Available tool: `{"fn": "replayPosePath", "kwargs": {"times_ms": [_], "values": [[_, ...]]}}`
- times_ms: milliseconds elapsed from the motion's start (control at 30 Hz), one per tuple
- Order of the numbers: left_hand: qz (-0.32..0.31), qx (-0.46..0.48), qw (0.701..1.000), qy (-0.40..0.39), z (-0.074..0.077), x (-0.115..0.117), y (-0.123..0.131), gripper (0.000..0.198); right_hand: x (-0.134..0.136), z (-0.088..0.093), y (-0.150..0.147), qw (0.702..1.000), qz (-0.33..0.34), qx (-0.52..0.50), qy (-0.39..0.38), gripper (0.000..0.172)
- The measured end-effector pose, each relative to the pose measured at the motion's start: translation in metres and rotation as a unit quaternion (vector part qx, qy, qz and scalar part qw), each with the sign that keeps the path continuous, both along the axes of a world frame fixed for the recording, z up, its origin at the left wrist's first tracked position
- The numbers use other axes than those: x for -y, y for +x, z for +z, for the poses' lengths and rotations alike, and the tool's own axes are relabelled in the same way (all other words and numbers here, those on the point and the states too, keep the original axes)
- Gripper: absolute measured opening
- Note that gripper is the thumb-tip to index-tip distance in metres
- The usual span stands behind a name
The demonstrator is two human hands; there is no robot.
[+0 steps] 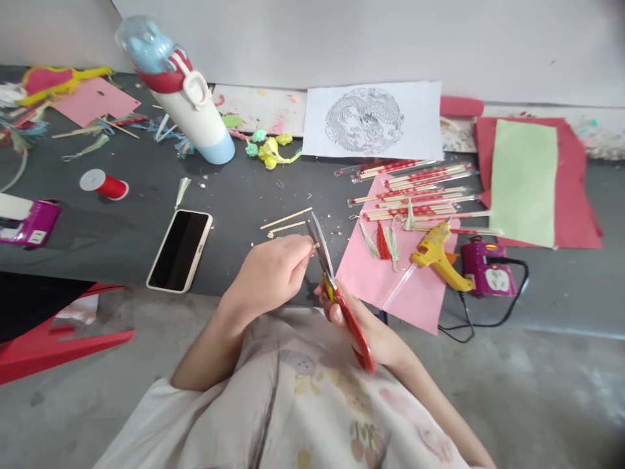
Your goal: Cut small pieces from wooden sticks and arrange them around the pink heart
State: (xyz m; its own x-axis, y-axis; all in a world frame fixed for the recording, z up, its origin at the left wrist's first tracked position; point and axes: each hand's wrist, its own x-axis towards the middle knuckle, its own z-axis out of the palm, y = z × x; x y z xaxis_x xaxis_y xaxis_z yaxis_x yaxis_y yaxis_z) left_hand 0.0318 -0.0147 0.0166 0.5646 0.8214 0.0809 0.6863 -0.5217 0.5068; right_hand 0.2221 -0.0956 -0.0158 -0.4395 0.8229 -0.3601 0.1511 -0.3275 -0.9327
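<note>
My left hand point(273, 270) is closed in a pinch, and the tip of a pale wooden stick point(316, 245) pokes out of its fingers between the scissor blades. The rest of that stick is hidden by the hand. My right hand point(336, 311) grips red-handled scissors point(354, 329), their blades parted and pointing away from me. Just beyond my left hand, two thin pale stick pieces point(287, 217) lie on the dark grey table point(234, 195) among small crumbs.
A phone point(180, 251), red thread spool point(105, 184) and tall bottle point(188, 114) are on the left. To the right, wrapped chopsticks point(415, 189), tassels point(383, 241) and a yellow glue gun point(437, 254) lie over pink paper point(415, 299). A corded purple box point(488, 270) sits beside them.
</note>
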Motion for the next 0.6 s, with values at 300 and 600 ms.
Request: {"fn": "replayPosePath", "kwargs": {"times_ms": [300, 600], "values": [[-0.015, -0.01, 0.998, -0.063, 0.006, -0.008, 0.009, 0.021, -0.001, -0.013, 0.008, 1.0, 0.004, -0.017, -0.018, 0.06], [-0.03, -0.03, 0.998, -0.043, 0.006, -0.014, 0.009, 0.022, -0.007, -0.005, 0.006, 0.998, -0.038, 0.006, -0.044, 0.053]]}}
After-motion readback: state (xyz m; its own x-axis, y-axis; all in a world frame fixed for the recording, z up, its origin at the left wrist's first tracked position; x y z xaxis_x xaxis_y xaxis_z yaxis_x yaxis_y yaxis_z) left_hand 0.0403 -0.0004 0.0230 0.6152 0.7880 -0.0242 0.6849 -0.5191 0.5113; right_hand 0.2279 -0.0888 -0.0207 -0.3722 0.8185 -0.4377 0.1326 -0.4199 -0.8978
